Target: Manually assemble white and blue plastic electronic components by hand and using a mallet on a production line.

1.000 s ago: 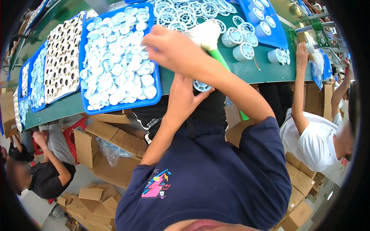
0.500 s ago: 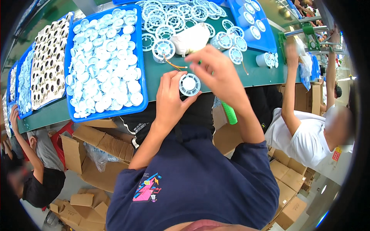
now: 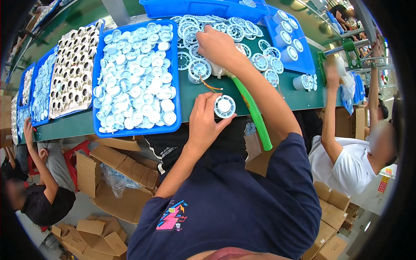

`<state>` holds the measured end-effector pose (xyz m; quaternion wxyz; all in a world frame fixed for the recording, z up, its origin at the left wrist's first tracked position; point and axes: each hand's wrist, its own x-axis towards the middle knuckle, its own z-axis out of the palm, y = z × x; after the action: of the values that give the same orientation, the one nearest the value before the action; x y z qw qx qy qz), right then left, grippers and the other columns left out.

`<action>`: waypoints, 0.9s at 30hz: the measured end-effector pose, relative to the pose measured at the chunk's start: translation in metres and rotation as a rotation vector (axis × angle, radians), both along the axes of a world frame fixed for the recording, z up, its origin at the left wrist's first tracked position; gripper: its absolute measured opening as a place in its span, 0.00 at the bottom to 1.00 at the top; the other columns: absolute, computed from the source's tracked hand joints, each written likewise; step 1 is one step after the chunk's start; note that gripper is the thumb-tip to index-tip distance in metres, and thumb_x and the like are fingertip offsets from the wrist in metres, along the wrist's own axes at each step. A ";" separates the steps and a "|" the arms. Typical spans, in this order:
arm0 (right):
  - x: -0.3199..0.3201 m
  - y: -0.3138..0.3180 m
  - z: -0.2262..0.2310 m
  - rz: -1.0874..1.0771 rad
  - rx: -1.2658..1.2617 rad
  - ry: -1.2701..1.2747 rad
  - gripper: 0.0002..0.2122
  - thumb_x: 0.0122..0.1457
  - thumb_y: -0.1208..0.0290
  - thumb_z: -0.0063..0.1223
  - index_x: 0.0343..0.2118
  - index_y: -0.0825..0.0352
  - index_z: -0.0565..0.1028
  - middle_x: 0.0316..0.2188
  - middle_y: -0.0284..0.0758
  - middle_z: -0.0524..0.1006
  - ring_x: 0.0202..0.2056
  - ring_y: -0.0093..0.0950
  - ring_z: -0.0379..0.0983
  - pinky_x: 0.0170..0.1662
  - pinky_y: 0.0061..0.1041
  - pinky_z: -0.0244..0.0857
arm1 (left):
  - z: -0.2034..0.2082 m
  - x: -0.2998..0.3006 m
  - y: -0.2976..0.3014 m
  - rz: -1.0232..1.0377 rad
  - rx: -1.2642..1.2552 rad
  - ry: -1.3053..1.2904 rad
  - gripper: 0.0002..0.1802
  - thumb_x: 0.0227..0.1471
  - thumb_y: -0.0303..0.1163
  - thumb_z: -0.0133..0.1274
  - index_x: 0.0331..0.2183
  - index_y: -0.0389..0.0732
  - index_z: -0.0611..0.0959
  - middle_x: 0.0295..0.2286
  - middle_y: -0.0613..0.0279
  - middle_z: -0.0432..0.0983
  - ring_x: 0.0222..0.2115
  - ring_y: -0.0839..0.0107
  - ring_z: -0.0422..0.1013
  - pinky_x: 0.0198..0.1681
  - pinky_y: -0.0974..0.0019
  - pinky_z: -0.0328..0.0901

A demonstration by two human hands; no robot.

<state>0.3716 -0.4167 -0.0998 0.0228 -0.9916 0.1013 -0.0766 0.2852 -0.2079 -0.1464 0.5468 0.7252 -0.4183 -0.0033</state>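
My left hand (image 3: pixel 203 121) is closed around a round, pale blue plastic housing (image 3: pixel 225 106) with a slotted rim and white centre, at the table's near edge. Over the pile of pale blue plastic rings (image 3: pixel 236 32) is my right hand (image 3: pixel 220 48), back up and fingers curled down; what the fingertips pinch, if anything, is hidden. Beneath that forearm lies a mallet (image 3: pixel 251 110) with a green handle jutting past the table edge; its whitish head is mostly covered. A similar housing (image 3: pixel 199 70) with coloured wires stands just beyond my left hand.
A blue tray (image 3: pixel 177 113) heaped with pale round caps is on the left, beside a moulded tray (image 3: pixel 55 97) of dark-centred parts. More housings stand in a blue tray (image 3: pixel 307 65) at the far right. Co-workers sit on both sides; open cartons (image 3: pixel 113 190) stand below.
My right hand has moved away from near the held housing, out to the ring pile. The left hand still holds the housing. The whole view has shifted slightly, and more of the mallet handle shows.
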 end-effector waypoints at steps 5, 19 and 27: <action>0.008 0.005 0.003 -0.050 -0.051 0.085 0.13 0.54 0.68 0.62 0.40 0.67 0.76 0.37 0.47 0.80 0.35 0.47 0.81 0.36 0.43 0.76 | 0.001 0.002 0.000 -0.011 0.000 -0.010 0.35 0.39 0.33 0.77 0.49 0.37 0.79 0.44 0.50 0.74 0.43 0.50 0.75 0.43 0.54 0.72; -0.132 0.018 0.058 -0.021 0.433 -0.431 0.12 0.61 0.78 0.59 0.48 0.66 0.80 0.35 0.40 0.78 0.34 0.38 0.78 0.37 0.32 0.72 | 0.005 0.000 0.006 -0.032 0.051 0.060 0.35 0.40 0.33 0.76 0.50 0.37 0.79 0.45 0.48 0.73 0.44 0.48 0.74 0.45 0.53 0.71; -0.220 0.034 -0.011 -0.061 0.205 -0.390 0.23 0.53 0.84 0.61 0.55 0.67 0.78 0.55 0.43 0.78 0.47 0.40 0.80 0.47 0.36 0.77 | 0.009 0.004 0.001 -0.066 0.071 0.051 0.34 0.39 0.30 0.76 0.49 0.35 0.79 0.46 0.49 0.73 0.45 0.50 0.74 0.47 0.55 0.71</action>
<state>0.1511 -0.3831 -0.1113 0.1406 -0.9470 0.1323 -0.2569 0.2895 -0.2073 -0.1379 0.5308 0.7297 -0.4275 -0.0545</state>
